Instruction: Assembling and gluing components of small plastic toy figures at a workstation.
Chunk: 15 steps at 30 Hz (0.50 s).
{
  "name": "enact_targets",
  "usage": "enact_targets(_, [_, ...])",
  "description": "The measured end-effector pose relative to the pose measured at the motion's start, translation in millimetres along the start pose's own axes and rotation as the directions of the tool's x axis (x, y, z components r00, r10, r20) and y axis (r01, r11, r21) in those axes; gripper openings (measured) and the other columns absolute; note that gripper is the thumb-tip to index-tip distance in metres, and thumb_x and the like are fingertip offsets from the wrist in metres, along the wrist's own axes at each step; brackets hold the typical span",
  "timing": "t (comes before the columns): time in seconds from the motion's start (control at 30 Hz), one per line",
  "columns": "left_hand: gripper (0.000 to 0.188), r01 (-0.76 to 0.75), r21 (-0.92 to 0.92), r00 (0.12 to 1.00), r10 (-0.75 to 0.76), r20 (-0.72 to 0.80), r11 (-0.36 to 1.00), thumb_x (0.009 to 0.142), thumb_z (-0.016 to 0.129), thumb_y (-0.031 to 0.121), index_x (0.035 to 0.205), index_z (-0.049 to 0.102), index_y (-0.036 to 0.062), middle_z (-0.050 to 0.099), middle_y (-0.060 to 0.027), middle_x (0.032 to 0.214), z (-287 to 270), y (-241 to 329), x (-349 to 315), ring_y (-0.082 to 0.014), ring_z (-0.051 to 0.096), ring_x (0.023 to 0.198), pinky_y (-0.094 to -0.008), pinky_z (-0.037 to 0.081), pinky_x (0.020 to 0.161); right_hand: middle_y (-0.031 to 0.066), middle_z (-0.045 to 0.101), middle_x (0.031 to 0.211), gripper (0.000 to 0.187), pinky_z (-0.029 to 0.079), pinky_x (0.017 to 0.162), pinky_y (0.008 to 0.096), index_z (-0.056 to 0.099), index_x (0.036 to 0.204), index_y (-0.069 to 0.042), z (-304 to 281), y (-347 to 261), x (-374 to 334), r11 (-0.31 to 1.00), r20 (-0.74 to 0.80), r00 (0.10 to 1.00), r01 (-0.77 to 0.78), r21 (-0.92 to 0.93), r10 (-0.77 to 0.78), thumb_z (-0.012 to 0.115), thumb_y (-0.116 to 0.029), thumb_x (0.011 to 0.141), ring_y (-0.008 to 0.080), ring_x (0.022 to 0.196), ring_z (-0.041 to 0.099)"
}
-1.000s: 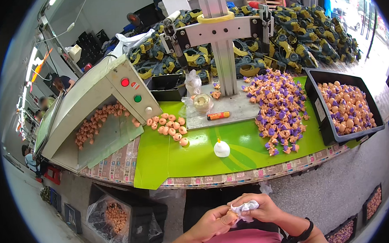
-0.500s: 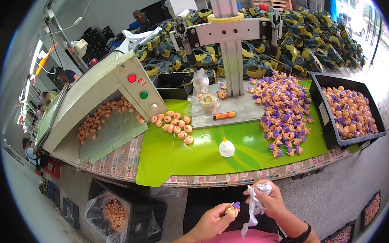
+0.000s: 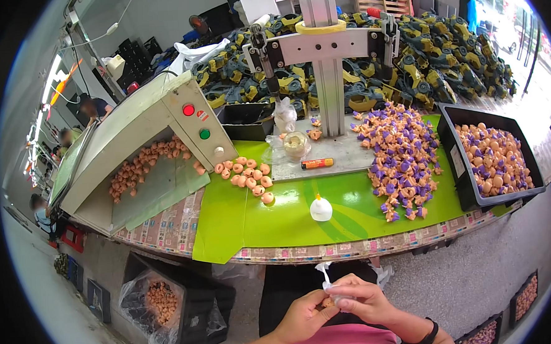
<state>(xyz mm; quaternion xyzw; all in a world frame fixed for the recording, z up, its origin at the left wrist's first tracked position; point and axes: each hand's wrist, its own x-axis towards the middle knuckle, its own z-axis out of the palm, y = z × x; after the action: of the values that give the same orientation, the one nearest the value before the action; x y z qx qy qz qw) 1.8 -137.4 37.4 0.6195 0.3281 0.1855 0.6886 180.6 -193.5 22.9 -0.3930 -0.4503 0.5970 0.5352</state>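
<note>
My left hand pinches a small peach-coloured doll part, mostly covered by fingers. My right hand is closed on a white cloth and presses it against that part; the two hands touch in front of my lap. One strip of the cloth sticks up past the fingertips, and another bit shows beyond the right hand. On the green mat ahead stands a white squeeze bottle with a yellow tip. Peach doll heads lie loose to its left, and purple-and-peach doll bodies are heaped to its right.
A beige machine with red and green buttons holds more heads at left. The metal press stand rises mid-table; an orange tube lies on its base. A black crate of figures stands right. Behind are heaped toy vehicles.
My right hand has moved left and down with the cloth, bringing it onto the doll part in my left hand. The purple piece that showed before is now hidden.
</note>
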Motion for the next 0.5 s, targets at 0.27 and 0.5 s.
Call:
enact_targets(0.27, [0.026, 0.022, 0.085, 1.0, -0.021, -0.02, 0.996, 0.089, 0.062, 0.022, 0.101, 0.059, -0.0005, 0.053, 0.0009, 0.076, 2, -1, 3, -0.0067, 0.049, 0.07, -0.0227, 0.043, 0.064, 0.0056, 0.065, 0.088, 0.015, 0.044, 0.06, 0.0269, 0.066, 0.093, -0.004, 8, 6, 5, 0.874, -0.165, 0.93, 0.232, -0.426, -0.328, 0.066, 0.001, 0.079, 0.0163, 0.068, 0.056])
enact_targets(0.5, [0.034, 0.275, -0.271, 0.957, -0.237, 0.164, 0.922, 0.093, 0.055, 0.027, 0.118, 0.05, 0.0036, 0.052, 0.0034, 0.078, 4, 1, 0, -0.0001, 0.04, 0.056, -0.016, 0.033, 0.048, 0.0102, 0.063, 0.097, 0.027, 0.055, 0.06, 0.0264, 0.055, 0.108, -0.001, -15, 9, 3, 0.971, -0.403, 0.909, -0.008, 0.238, 0.106, 0.063, -0.016, 0.087, 0.0127, 0.073, 0.061])
